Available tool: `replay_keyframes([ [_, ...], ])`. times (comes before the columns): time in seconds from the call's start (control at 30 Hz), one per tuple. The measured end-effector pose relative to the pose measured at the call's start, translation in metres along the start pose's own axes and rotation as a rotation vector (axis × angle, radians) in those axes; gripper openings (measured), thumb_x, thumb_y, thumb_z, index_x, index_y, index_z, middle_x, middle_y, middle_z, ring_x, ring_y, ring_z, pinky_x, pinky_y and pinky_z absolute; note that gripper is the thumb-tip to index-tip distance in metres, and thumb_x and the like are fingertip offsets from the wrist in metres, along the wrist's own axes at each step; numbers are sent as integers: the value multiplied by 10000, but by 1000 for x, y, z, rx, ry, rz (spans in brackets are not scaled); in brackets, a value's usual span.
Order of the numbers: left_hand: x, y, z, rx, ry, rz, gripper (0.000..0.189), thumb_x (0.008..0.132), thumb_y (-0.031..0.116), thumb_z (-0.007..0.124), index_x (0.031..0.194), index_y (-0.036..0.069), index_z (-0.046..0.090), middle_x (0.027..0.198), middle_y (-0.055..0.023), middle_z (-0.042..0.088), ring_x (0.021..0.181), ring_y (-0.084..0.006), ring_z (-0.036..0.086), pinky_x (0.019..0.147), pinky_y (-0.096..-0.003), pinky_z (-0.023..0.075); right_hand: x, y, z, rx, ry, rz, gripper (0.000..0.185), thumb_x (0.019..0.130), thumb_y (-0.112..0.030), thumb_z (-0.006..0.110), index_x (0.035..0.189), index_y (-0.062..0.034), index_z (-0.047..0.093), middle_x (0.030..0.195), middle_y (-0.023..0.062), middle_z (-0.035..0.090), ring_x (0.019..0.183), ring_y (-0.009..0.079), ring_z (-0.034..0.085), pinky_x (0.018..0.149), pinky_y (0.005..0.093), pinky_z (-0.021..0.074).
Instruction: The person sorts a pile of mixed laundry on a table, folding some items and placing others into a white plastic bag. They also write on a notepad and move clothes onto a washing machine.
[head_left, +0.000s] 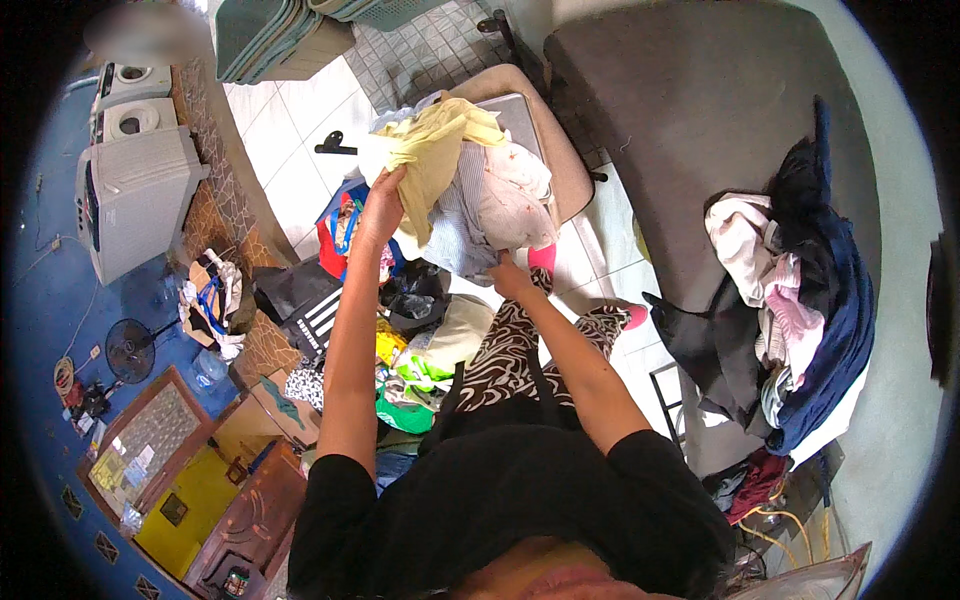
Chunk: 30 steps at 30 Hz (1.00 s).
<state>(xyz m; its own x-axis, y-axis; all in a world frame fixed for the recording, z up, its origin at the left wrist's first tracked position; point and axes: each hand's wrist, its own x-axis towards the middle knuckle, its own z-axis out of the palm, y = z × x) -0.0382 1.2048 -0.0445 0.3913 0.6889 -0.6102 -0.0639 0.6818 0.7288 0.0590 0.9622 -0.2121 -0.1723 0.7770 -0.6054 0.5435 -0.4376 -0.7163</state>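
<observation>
My left hand (384, 206) grips the edge of a pale yellow garment (431, 142), which is partly raised over a pile of clothes. At the near side of the pile, my right hand (513, 277) pinches the lower end of a blue-and-white striped garment (457, 217). Right beside it lies a pale pink garment (517, 195) with small reddish prints. The pile rests on a beige padded chair (574, 169), with a grey flat surface (517, 112) partly showing beneath the clothes.
A dark padded table (675, 112) at right bears heaped clothes (795, 300). Filled bags (420, 352) crowd the floor by my legs, near a black bag (300, 300). Stacked laundry baskets (262, 37) stand ahead; washing machines (142, 195) and a fan (130, 350) are at left.
</observation>
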Motion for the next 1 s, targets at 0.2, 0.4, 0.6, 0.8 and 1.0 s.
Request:
replay_keyframes([
  [0.2,6,-11,14,134,-81,-22,369,934,204,455,1255,21,442,1165,-72,550,1033,-172,547,896,-294,423,12,20,37,129,191,-101,398,749,-41,478,1140,5,538,1257,351,338,1168,440,400,990,453,353],
  [0.4,-3,-29,23,344,-83,71,371,925,217,490,1269,79,476,1101,-3,573,975,-93,538,834,-242,419,-10,15,27,329,190,-76,371,776,-40,467,1133,-24,565,1233,230,441,1152,346,429,969,403,362],
  [0.6,-46,-48,27,1749,-511,42,845,701,158,670,1428,145,239,1505,-152,109,1384,-326,125,1064,-588,133,-47,-37,-16,840,142,-239,332,787,-93,491,1097,-80,608,1114,188,523,1059,320,498,952,394,370],
  [0.8,-84,-88,5,1724,-293,327,905,617,-13,638,1421,149,257,1489,-159,175,1362,-340,196,1043,-604,164,-54,-74,-21,581,211,-345,313,854,-87,451,1130,7,563,1167,174,566,1034,286,550,945,355,407],
  [1.0,-57,-87,-47,906,16,262,561,748,-88,461,1290,56,482,1237,-148,537,1121,-230,512,956,-294,378,-46,-53,-89,1377,425,62,301,816,-20,451,1091,-69,564,959,75,608,775,166,601,754,285,480],
])
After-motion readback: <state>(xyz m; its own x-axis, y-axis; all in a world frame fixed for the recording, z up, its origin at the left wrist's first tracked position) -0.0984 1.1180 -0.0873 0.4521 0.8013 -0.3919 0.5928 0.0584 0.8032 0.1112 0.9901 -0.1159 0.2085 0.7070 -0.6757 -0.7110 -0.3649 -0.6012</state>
